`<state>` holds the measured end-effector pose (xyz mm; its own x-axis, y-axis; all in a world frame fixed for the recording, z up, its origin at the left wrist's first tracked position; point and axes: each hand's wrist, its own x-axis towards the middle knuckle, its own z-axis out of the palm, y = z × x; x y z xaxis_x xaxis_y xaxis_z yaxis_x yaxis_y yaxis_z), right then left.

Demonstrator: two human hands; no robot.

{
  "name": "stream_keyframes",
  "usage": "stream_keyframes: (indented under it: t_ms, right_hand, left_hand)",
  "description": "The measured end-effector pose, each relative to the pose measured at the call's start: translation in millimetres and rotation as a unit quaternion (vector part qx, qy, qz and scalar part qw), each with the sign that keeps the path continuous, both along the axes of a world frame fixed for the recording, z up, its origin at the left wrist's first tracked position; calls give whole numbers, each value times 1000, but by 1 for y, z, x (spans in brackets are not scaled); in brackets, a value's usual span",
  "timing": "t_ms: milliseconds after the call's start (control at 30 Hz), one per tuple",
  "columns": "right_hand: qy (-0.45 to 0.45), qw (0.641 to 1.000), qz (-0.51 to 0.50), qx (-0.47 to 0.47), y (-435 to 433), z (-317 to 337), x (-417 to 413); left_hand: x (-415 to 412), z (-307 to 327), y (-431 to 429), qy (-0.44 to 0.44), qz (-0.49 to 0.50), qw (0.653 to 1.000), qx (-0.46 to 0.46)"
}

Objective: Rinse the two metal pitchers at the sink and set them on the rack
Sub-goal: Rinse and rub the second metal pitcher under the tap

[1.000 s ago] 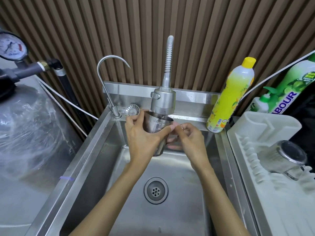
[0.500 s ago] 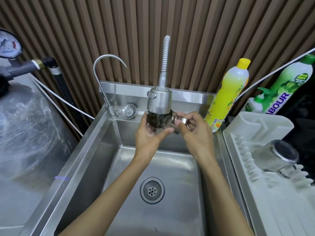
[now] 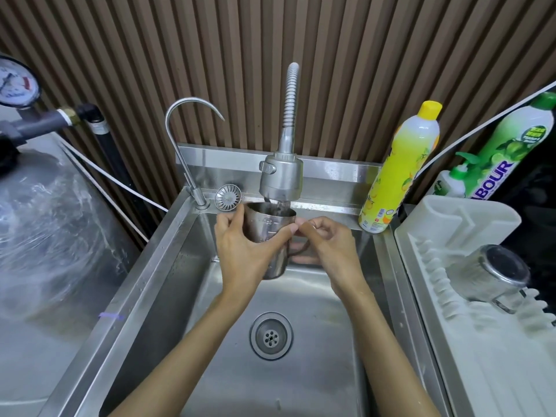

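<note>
A person's left hand (image 3: 243, 251) grips the body of a metal pitcher (image 3: 267, 228) from its left side, thumb across the near wall and fingers wrapped behind, holding it upright over the stainless-steel sink (image 3: 168, 284). The pitcher's open mouth sits directly beneath the spray faucet head (image 3: 281, 179), and water runs into it. The right hand (image 3: 331, 251) is just to the pitcher's right, fingers curled in at the handle, with its thumb tip meeting the left thumb near the rim. Below both hands lies the sink drain (image 3: 271, 335). A second metal pitcher (image 3: 496, 275) lies tilted on its side on the white dish rack (image 3: 451, 215) to the right of the sink, base toward the camera. A yellow dish-soap bottle (image 3: 403, 170) stands on the sink's back ledge, beside the rack.
</note>
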<state>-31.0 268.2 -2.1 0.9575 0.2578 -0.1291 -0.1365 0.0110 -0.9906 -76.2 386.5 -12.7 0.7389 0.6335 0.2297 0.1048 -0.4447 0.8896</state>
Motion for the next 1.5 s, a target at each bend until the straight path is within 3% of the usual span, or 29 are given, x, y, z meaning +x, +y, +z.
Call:
stream_keyframes:
  t_ms: [133, 233, 300, 400, 533, 633, 700, 867, 1000, 1100, 1200, 1267, 1333, 1433, 1500]
  right_hand:
    - [-76, 982, -37, -169, -6, 20, 1]
    - [-178, 934, -70, -302, -8, 31, 0]
    - [-222, 911, -78, -339, -9, 34, -4]
    - [-232, 931, -82, -271, -9, 31, -5]
    - [-150, 987, -28, -47, -10, 15, 6]
    - [-49, 993, 43, 99, -9, -1, 11]
    - [-4, 988, 58, 143, -6, -9, 10]
    - [9, 998, 24, 54, -1, -1, 2]
    - [-22, 997, -29, -64, -4, 9, 3]
    - [-123, 966, -60, -220, -7, 14, 4]
    - [-204, 925, -80, -312, -9, 23, 0]
    - [-234, 918, -85, -308, -10, 25, -4]
    - [-229, 936, -85, -255, -12, 22, -3]
    - [-156, 982, -52, -97, -11, 13, 6]
    - [-99, 995, -8, 4, -6, 6, 8]
  left_hand:
    - [1, -7, -3, 39, -40, 995, -82]
    - [6, -11, -6, 47, -83, 986, -134]
    - [10, -13, -5, 33, -114, 981, -155]
    - [16, -15, -8, -15, -140, 974, -179]
    - [23, -9, -8, -106, -122, 964, -213]
    - [18, 0, -4, -139, -87, 982, -92]
    - [11, 6, -3, -144, -59, 988, -25]
    - [2, 5, -2, -84, 8, 996, -8]
    - [-2, -4, 1, -14, -18, 999, -37]
    - [-1, -11, 0, 29, -60, 995, -77]
    - [3, -13, -3, 34, -115, 982, -148]
    - [7, -11, -5, 19, -142, 973, -179]
    - [13, -10, -7, -11, -138, 970, -199]
    - [19, -5, -7, -61, -98, 977, -180]
    - [22, 0, -5, -76, -62, 989, -114]
